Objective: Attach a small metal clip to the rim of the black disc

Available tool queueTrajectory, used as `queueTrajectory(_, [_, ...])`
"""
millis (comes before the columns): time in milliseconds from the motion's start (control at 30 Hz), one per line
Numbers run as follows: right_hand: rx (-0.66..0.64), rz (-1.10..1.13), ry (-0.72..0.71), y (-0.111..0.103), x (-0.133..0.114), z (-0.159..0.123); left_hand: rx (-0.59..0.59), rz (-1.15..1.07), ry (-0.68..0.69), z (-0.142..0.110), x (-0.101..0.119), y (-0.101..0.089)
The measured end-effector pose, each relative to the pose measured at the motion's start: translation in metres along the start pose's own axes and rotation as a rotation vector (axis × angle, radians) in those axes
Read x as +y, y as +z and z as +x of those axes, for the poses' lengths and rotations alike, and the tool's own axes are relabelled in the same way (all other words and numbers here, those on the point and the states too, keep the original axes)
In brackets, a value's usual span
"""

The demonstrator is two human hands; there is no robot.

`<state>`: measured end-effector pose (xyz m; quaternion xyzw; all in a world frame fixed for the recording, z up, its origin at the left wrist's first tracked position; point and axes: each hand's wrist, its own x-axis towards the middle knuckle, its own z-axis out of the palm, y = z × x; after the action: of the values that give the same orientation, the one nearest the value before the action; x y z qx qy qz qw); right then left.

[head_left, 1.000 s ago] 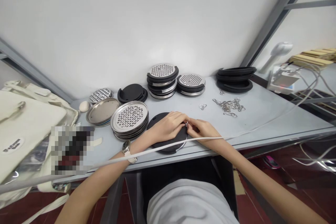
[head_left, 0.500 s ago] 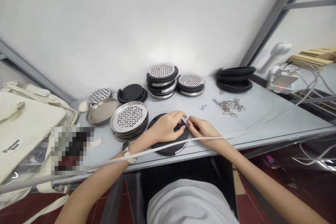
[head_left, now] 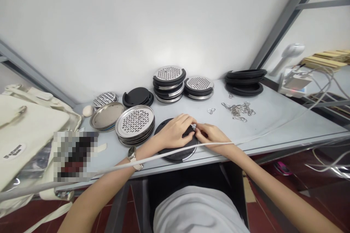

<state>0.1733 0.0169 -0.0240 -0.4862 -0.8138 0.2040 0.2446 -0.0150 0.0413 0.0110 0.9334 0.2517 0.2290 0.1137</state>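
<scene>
Small metal piece: I see it [head_left: 193, 127] at the disc's far right edge, in the gap between the 2 hands. Too small for me to read its long axis.
Black disc: flat on the tabletop [head_left: 262, 123] near the front edge, round, so no long axis to work with. A silvery rim [head_left: 191, 153] shows on the near right side.
Left hand [head_left: 175, 131]: lies across the disc from the left, fingers bent; thumb and forefinger stand apart on either side of the metal piece. I can't tell whether they grip it.
Right hand [head_left: 210, 133]: comes in from the right, fingertips drawn together. I judge they pinch the metal piece, though the contact is partly hidden.
Key relation: the piece lies left of the right hand and right of the left palm; both sets of fingertips are close, right looks nearer. The disc is under the left hand.
Loose hooks [head_left: 238, 109]: piled beyond and right of the right hand, well apart. 1 lone clip [head_left: 211, 111] sits nearer.
White cable [head_left: 254, 138]: crosses my view over the disc and both forearms; I can't judge its height.
</scene>
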Motion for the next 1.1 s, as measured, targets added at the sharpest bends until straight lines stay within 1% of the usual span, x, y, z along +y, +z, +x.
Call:
queueTrajectory(200, [0.005,0.004,0.004,-0.0005,-0.0008,-0.0005,-0.026,-0.007,0.025,0.0005,-0.0007,-0.0003])
queueTrajectory(633, [0.01,0.022,0.007,-0.0008,-0.002,-0.0012,-0.003,-0.033,0.032,0.0001,-0.0019,0.0023])
queueTrajectory(1100, [-0.002,0.006,0.015,0.0003,-0.0001,-0.0015,-0.017,-0.025,0.045,0.0004,-0.0021,0.0018])
